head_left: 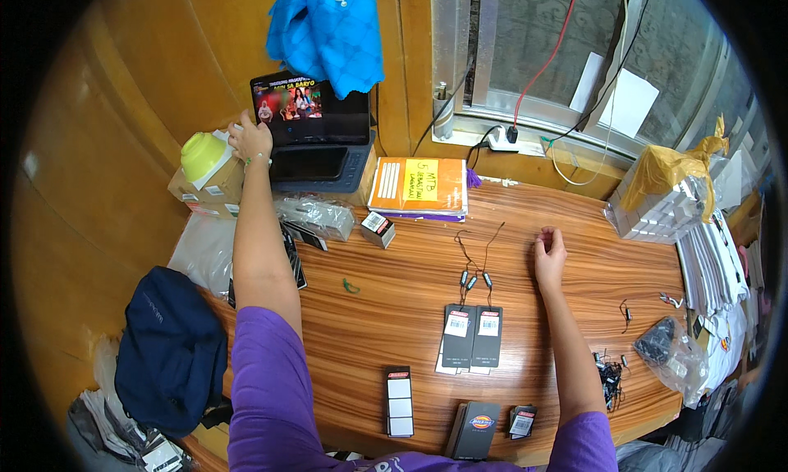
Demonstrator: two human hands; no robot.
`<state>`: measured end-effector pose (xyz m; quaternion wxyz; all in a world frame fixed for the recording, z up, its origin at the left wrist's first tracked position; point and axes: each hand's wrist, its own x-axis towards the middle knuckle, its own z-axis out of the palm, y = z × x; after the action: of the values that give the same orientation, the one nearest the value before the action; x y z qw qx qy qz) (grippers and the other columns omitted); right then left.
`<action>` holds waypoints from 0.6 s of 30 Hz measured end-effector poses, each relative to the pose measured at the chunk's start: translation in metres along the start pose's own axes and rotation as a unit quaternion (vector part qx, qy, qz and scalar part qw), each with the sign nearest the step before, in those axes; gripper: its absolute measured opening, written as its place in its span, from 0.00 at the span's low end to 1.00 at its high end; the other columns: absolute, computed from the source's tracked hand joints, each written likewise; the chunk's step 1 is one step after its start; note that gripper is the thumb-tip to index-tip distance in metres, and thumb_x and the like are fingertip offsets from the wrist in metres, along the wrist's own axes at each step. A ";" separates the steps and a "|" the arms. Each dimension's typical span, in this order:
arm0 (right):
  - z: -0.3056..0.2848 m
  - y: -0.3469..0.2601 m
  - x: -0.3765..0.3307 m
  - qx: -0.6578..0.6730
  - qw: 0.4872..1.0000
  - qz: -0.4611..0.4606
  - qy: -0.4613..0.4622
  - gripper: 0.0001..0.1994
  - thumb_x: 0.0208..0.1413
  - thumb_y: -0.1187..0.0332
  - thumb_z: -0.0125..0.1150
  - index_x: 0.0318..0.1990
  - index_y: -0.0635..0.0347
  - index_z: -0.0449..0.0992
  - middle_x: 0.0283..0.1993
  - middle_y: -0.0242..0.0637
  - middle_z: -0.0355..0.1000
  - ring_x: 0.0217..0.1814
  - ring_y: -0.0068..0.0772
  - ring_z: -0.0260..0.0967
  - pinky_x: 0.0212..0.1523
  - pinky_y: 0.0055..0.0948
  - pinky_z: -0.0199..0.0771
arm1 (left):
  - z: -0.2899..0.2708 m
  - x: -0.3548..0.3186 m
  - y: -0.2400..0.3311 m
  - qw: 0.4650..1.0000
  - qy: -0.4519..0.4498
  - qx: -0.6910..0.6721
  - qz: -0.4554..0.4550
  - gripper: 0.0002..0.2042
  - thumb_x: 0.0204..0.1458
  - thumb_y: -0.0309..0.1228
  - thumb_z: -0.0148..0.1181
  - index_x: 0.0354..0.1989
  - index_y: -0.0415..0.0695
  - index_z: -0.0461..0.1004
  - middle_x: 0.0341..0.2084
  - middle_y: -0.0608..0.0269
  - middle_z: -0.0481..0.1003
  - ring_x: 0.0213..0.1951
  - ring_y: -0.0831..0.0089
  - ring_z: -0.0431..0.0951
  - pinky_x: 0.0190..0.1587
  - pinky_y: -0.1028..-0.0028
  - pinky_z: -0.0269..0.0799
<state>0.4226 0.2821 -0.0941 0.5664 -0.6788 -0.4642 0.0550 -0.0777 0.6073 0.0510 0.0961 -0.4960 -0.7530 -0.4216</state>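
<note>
At the upper left my left hand [250,139], fingers apart, is at the left edge of a tablet [345,115] with a lit screen. It holds nothing that I can see. My right hand [551,257] rests on the table at right, its fingers loosely bent and nothing visible in them. Left of it lie dark grey hang tags [457,336] with white barcode stickers, side by side. Black strings [465,250] with small seals run from their tops. Nearer me are a strip of white labels [400,408], a stack of dark tags [476,431] and small barcode labels [522,423].
A dark phone [308,164] lies before the tablet. Beside it are an orange notebook [420,185], a small box [377,230] and a yellow-green bowl [203,155] on a carton. Black strings [607,382], a plastic bag [685,365] and a wrapped bundle [661,193] occupy the right side.
</note>
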 end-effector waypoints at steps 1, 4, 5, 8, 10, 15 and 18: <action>0.000 0.000 0.000 0.001 1.000 0.003 -0.001 0.08 0.48 0.78 0.52 0.38 0.66 0.68 0.29 0.37 0.68 0.30 0.27 0.65 0.34 0.26 0.68 | -0.001 0.000 -0.001 1.000 -0.001 0.002 0.001 0.25 0.48 0.39 0.53 0.57 0.64 0.59 0.61 0.53 0.50 0.60 0.49 0.51 0.57 0.46 0.49; 0.001 0.001 0.000 -0.003 1.000 0.001 0.008 0.08 0.48 0.78 0.52 0.38 0.66 0.68 0.30 0.38 0.69 0.30 0.28 0.65 0.35 0.26 0.68 | -0.001 0.005 -0.004 1.000 -0.012 0.007 0.005 0.23 0.48 0.39 0.51 0.56 0.66 0.61 0.61 0.54 0.49 0.60 0.49 0.51 0.57 0.46 0.49; 0.002 0.002 0.000 -0.006 1.000 -0.001 0.013 0.08 0.48 0.78 0.52 0.38 0.66 0.68 0.30 0.38 0.69 0.30 0.28 0.66 0.35 0.26 0.68 | -0.002 0.009 -0.006 1.000 -0.021 0.006 0.007 0.23 0.48 0.40 0.50 0.56 0.67 0.61 0.61 0.54 0.49 0.60 0.48 0.51 0.57 0.46 0.49; 0.001 -0.002 0.000 -0.010 1.000 0.011 0.003 0.09 0.49 0.78 0.52 0.39 0.66 0.68 0.30 0.39 0.69 0.31 0.28 0.66 0.36 0.26 0.68 | -0.001 0.011 -0.003 0.999 -0.052 0.007 0.014 0.24 0.49 0.41 0.49 0.58 0.71 0.60 0.62 0.54 0.47 0.60 0.48 0.50 0.58 0.46 0.47; 0.000 -0.004 0.000 -0.009 1.000 0.017 0.000 0.09 0.49 0.78 0.52 0.39 0.66 0.68 0.31 0.39 0.69 0.32 0.29 0.67 0.36 0.26 0.68 | 0.001 0.014 -0.003 0.997 -0.080 0.015 0.008 0.25 0.49 0.41 0.49 0.58 0.72 0.59 0.63 0.54 0.46 0.61 0.48 0.50 0.58 0.46 0.46; 0.000 -0.001 0.000 -0.002 1.000 0.022 0.001 0.08 0.49 0.78 0.52 0.38 0.66 0.68 0.30 0.39 0.69 0.31 0.29 0.67 0.36 0.27 0.68 | 0.005 0.013 -0.001 0.996 -0.091 0.008 0.000 0.25 0.49 0.40 0.49 0.59 0.72 0.59 0.64 0.53 0.44 0.62 0.47 0.48 0.59 0.44 0.43; 0.001 -0.002 0.000 -0.009 1.000 0.014 0.004 0.08 0.48 0.78 0.52 0.38 0.66 0.68 0.29 0.38 0.69 0.30 0.29 0.67 0.35 0.26 0.68 | 0.006 0.010 0.002 0.999 -0.046 -0.017 -0.008 0.25 0.49 0.38 0.49 0.59 0.72 0.60 0.64 0.53 0.44 0.62 0.47 0.46 0.59 0.42 0.41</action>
<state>0.4213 0.2825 -0.0928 0.5615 -0.6904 -0.4527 0.0558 -0.0792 0.6186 0.0545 0.0501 -0.5106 -0.7532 -0.4118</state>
